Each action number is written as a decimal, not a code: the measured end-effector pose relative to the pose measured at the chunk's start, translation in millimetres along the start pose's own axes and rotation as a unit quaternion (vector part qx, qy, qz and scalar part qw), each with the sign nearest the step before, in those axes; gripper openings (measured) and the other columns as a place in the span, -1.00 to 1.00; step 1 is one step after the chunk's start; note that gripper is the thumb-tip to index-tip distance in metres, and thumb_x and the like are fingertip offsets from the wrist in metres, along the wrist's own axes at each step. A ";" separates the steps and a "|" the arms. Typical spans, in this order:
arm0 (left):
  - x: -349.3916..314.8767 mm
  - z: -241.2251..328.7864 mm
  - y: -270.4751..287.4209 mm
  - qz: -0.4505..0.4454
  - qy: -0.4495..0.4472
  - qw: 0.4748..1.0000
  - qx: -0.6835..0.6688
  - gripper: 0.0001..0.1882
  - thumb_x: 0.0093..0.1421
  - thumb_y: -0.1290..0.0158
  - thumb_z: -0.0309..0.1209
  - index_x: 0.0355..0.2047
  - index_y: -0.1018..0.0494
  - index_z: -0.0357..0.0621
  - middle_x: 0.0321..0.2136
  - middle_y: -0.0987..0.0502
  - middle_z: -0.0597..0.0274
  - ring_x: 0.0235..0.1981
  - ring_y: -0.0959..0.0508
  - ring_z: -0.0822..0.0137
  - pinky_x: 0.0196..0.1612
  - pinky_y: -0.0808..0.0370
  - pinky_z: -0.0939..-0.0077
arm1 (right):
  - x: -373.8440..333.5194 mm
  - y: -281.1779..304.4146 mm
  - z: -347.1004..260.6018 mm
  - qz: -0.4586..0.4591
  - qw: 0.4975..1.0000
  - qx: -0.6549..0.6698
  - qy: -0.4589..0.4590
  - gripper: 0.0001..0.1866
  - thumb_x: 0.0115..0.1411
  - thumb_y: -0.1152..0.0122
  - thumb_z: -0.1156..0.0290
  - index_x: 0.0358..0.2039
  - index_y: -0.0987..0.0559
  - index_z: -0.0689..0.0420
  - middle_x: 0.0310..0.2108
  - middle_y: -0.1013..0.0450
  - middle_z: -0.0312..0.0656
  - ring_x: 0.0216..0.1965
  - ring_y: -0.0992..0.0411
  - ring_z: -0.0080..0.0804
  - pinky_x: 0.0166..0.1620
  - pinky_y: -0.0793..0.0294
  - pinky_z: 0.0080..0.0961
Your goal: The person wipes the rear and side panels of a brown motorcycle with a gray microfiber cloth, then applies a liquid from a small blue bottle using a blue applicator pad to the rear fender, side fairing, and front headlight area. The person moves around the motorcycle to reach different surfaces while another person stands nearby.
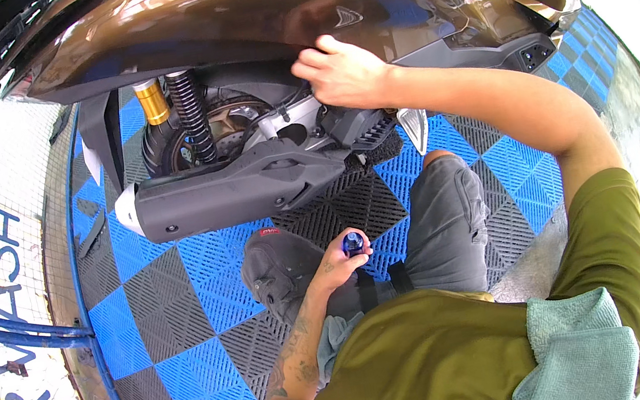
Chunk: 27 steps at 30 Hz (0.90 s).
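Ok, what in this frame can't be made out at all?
Head view only:
- Right hand: fingertips tucked under the brown scooter panel; what they touch is hidden.
- Blue bottle: only its cap shows above the left hand; the body is covered.
- Rear wheel: mostly behind the exhaust and the shocks.
- Scooter front: cut off by the rim at the upper right.

I see a vehicle wash bay: a brown scooter (240, 12) stands on interlocking blue and grey drainage floor tiles (186, 305), a painted sign (10, 333) covers the ground at left, and a green cleaning cloth (578, 352) lies over my shoulder.
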<state>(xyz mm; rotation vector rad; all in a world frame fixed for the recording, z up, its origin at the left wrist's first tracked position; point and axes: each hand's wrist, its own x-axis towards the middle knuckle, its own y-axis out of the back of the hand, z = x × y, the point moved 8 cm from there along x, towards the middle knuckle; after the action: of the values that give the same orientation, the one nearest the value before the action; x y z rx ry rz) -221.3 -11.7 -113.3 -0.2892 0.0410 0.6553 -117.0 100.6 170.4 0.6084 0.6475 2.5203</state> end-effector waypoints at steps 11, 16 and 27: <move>-2.8 -15.3 20.3 0.038 0.026 0.999 -0.020 -0.68 0.02 -0.13 -0.68 -0.19 -0.42 -0.18 -0.24 -0.49 0.23 -0.17 -0.59 0.31 -0.01 -0.52 0.38 | -30.2 -4.5 15.5 0.161 0.972 0.091 -0.147 -0.71 -0.06 -0.17 0.24 -0.27 -0.60 -0.07 -0.15 -0.41 -0.40 -0.15 -0.37 -0.48 -0.11 -0.25 -0.32; -11.4 -16.0 22.5 0.023 0.032 0.999 -0.005 -0.66 0.02 -0.15 -0.66 -0.17 -0.41 -0.17 -0.22 -0.49 0.23 -0.16 -0.59 0.31 0.00 -0.51 0.37 | -131.2 -21.1 31.7 0.243 0.866 0.146 -0.411 -0.53 -0.06 -0.33 0.36 -0.04 -0.56 -0.04 -0.12 -0.46 -0.25 -0.15 -0.42 -0.26 -0.08 -0.28 -0.22; -13.0 -20.1 35.0 0.052 0.047 0.997 -0.027 -0.63 0.03 -0.14 -0.69 -0.14 -0.40 -0.17 -0.19 -0.49 0.19 -0.13 -0.59 0.22 -0.01 -0.53 0.34 | -132.2 -48.3 19.4 0.324 0.699 0.202 -0.604 -0.48 -0.02 -0.41 0.45 0.03 -0.57 0.10 -0.16 -0.52 -0.07 -0.18 -0.49 -0.07 -0.07 -0.48 -0.19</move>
<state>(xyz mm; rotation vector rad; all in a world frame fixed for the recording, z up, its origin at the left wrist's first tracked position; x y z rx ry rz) -251.7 1.4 -139.8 -0.3713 0.1290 0.7472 13.5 74.5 120.7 2.6795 0.4448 1.7222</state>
